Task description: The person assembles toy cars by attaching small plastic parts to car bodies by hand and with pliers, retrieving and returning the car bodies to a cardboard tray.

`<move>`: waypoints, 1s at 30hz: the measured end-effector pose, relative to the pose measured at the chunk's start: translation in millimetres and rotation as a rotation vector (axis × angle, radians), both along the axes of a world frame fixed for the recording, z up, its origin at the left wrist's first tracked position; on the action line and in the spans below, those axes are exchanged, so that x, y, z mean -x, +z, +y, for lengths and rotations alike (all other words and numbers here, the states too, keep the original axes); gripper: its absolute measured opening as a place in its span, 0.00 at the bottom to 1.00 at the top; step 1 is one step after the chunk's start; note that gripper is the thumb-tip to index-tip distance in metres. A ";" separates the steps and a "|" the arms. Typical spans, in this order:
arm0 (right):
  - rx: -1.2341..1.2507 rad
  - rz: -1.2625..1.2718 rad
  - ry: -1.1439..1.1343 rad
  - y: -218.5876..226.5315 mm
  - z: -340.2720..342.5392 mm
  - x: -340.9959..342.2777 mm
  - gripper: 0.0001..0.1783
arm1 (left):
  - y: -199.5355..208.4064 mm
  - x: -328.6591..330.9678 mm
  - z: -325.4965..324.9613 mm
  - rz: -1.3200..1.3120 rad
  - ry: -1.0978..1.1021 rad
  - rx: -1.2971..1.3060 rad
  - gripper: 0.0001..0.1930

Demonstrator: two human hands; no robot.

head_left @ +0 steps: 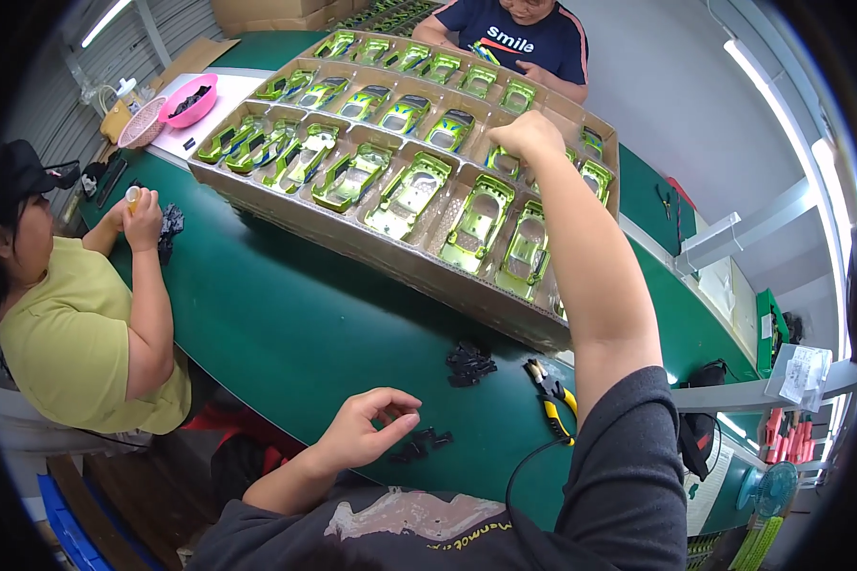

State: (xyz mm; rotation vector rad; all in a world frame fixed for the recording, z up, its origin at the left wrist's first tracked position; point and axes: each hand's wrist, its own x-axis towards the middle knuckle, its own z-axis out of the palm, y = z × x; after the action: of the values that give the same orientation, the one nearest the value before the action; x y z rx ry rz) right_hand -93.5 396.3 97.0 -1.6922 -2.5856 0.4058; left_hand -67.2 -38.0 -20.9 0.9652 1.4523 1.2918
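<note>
My right arm stretches over a large cardboard tray [352, 221] with dividers, filled with rows of glossy green toy car body shells [409, 195]. Down in the middle row, my right hand [533, 136] has its fingers closed at the edge of one car shell [503, 163]; the fingertips are partly hidden. My left hand [371, 428] hovers low over the green table, thumb and fingers curled but apart, with nothing between them. Small black parts [419, 445] lie right beside it, and a larger pile of black parts [469, 364] sits further off, near the tray.
Yellow-and-black pliers [554, 400] lie right of the pile. At the left, a co-worker in a yellow shirt [95, 352] handles a small item; another in dark blue [514, 38] sits beyond the tray. A pink bowl [192, 103] holds black parts beside a pink basket [143, 124].
</note>
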 end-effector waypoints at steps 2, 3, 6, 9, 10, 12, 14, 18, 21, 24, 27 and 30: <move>-0.141 0.122 -0.029 4.6 7.4 -19.3 0.45 | 0.6 -3.6 -1.1 -0.016 0.005 -0.020 0.11; -0.230 0.158 -0.007 16.6 0.1 -28.3 0.47 | -0.6 -4.0 -3.6 -0.017 0.009 -0.021 0.11; -0.460 0.489 0.213 51.6 -54.7 -64.2 0.40 | -2.5 -2.6 -5.4 -0.052 0.028 -0.014 0.10; -0.282 0.569 0.493 73.8 -143.6 -115.5 0.30 | 1.1 1.4 -1.3 -0.217 0.032 -0.065 0.11; -0.121 0.561 0.511 69.2 -177.9 -132.3 0.28 | 2.1 3.7 0.1 -0.300 0.047 -0.089 0.11; 0.057 0.378 0.674 50.5 -233.1 -169.5 0.26 | -0.6 10.7 7.0 -0.308 -0.035 -0.177 0.24; 0.078 0.346 0.830 11.4 -268.7 -197.6 0.26 | 11.1 3.4 21.0 -0.522 0.008 -0.153 0.28; 0.006 0.305 0.818 -39.8 -308.4 -230.5 0.24 | 7.6 -9.0 39.1 -0.535 -0.156 -0.009 0.27; -0.061 0.330 0.717 -54.1 -330.2 -237.6 0.23 | 2.5 -28.7 42.9 -0.256 -0.352 0.100 0.20; -0.130 0.386 0.657 -65.4 -342.1 -245.4 0.22 | 10.8 -46.0 42.0 -0.061 -0.276 0.176 0.12; -0.087 0.508 0.556 -51.5 -333.1 -264.7 0.21 | 10.1 -54.7 31.7 -0.266 -0.179 0.152 0.13; 0.091 0.558 0.377 -46.5 -314.6 -284.5 0.17 | 14.5 -60.6 27.5 -0.224 -0.123 0.086 0.13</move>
State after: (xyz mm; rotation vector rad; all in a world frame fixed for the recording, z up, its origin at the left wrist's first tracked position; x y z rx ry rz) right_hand 190.9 81.7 50.6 -0.9088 -2.4536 0.8727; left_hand -6.7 -10.5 -6.4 0.8128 1.2468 1.1972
